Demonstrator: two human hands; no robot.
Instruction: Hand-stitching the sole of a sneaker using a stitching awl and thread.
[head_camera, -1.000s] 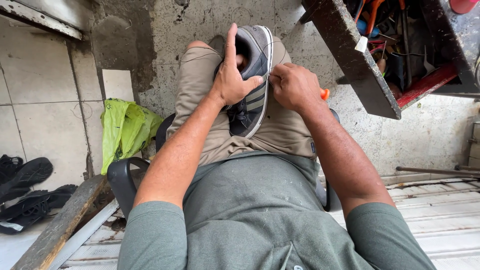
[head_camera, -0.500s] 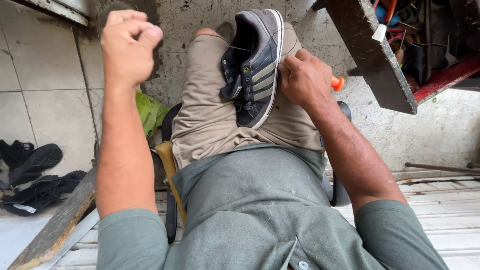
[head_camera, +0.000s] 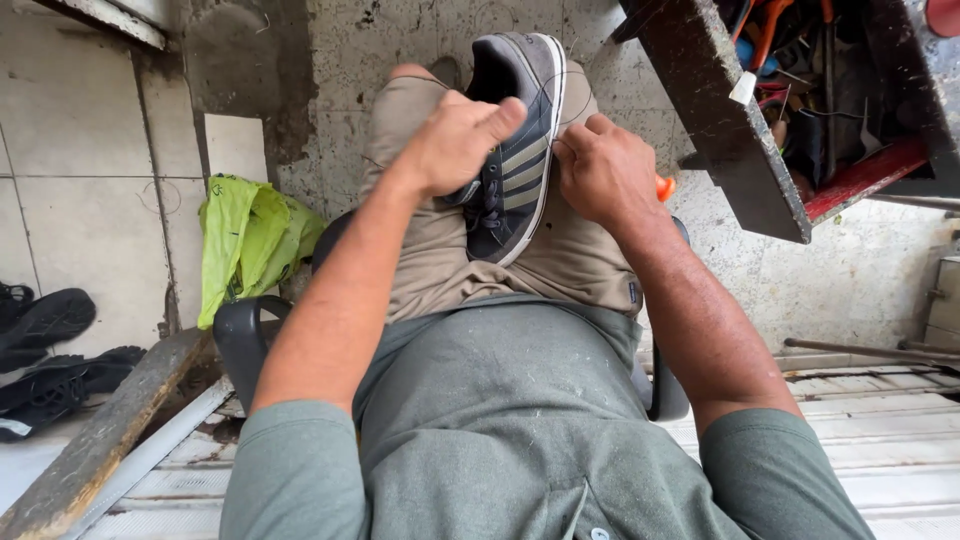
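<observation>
Concrete floor beyond; lap-borne sneaker (head_camera: 520, 160) between left hand (head_camera: 455, 140) and right hand (head_camera: 600, 170), fingers gripping it.

Grey striped sneaker (head_camera: 520, 150) on lap | left hand (head_camera: 455, 140) on its upper | right hand (head_camera: 605, 170) at sole edge | green bag (head_camera: 245, 240) left | tool box (head_camera: 800, 100) right

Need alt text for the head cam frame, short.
Seated person holds a dark striped sneaker on their lap, left hand at its opening, right hand against its sole edge. A green bag lies left; an open toolbox sits upper right.
</observation>
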